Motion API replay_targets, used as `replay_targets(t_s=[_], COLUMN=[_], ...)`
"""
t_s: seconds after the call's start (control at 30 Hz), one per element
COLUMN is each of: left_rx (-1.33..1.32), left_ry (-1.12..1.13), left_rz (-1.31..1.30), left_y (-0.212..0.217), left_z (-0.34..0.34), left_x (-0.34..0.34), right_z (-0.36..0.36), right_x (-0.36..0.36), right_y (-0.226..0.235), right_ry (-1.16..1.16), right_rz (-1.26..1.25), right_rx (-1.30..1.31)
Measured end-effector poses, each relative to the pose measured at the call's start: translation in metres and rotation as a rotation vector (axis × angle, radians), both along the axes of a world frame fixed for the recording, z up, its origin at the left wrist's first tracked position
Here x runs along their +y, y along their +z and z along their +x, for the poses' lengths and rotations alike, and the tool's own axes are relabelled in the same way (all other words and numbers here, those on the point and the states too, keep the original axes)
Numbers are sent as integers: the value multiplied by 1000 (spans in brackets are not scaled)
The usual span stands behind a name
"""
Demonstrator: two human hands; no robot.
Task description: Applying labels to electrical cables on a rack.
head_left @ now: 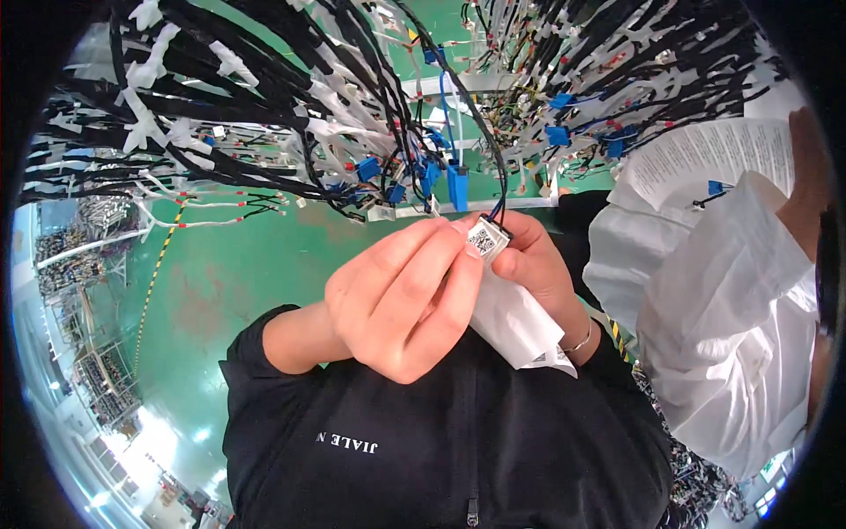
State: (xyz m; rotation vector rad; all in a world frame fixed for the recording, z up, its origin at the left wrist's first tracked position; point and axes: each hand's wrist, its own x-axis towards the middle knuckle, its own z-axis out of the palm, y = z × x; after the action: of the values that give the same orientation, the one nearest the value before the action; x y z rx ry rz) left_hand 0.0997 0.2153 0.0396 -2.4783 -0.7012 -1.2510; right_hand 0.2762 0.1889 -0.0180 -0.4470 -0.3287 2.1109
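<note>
In front of my chest, both hands are closed around a small white connector (500, 232) at the end of a dark cable (499, 167). The thumb and fingertips of my left hand (397, 300) pinch at a small white label (482, 240) with a square code, which lies against the connector. From the other side, my right hand (539, 271) grips the connector, its thumb beside the housing. A strip of white paper (515, 322) hangs below the connector between the hands, its printed lower end near my right wrist. The right fingertips are partly hidden.
Thick wire harnesses (335, 123) with black and white wrapping hang ahead, a blue connector (457, 187) among them. Printed white sheets (705, 150) and a bare arm (800, 185) are at the right. Yellow-black tape (152, 300) crosses the green floor; racks (106, 388) stand far left.
</note>
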Motion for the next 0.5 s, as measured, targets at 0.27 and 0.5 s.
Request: replay_targets(t_s=[0.27, 0.5], left_rx=[21, 25], left_ry=[40, 62], left_rz=[15, 31], left_y=[3, 3], left_z=[-3, -4], left_x=[1, -1], right_z=[-4, -6], right_x=[5, 2], right_y=[17, 12], right_ry=[49, 30], right_rz=[0, 19], right_rx=[-21, -34])
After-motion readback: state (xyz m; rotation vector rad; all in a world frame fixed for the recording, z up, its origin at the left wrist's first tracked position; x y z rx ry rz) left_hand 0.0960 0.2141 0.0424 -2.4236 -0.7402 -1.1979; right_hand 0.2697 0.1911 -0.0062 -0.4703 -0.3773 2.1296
